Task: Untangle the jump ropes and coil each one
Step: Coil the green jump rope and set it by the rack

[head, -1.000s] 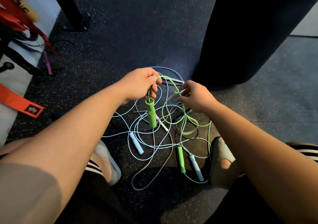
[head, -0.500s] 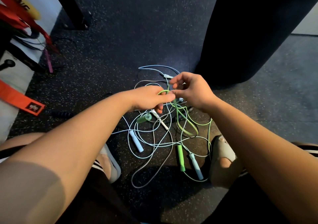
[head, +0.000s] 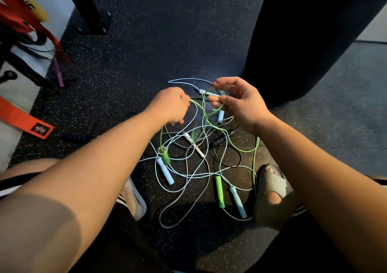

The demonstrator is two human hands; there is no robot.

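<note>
Untangling stage here, nothing coiled yet. The pile (head: 188,175) sits mid-floor (head: 146,42) between my feet, and both hands are up over it, a bit apart. My left hand (head: 170,105) is closed round the green rope (head: 204,113) with a green handle (head: 165,157) dangling below, and my right hand (head: 240,103) pinches a loop of the same rope. I'd guess that loop needs feeding clear of the blue ropes (head: 188,80) next. My left fingers are hidden behind the knuckles, and the black rope (head: 219,140) nearly vanishes against the dark floor.

Tangled pile of jump ropes (head: 194,145) on floor (head: 167,42), centre. Green rope (head: 217,108) raised at far side; one green handle (head: 164,157) hangs left, other (head: 219,191) lies near, beside pale blue handle (head: 237,201).
</note>
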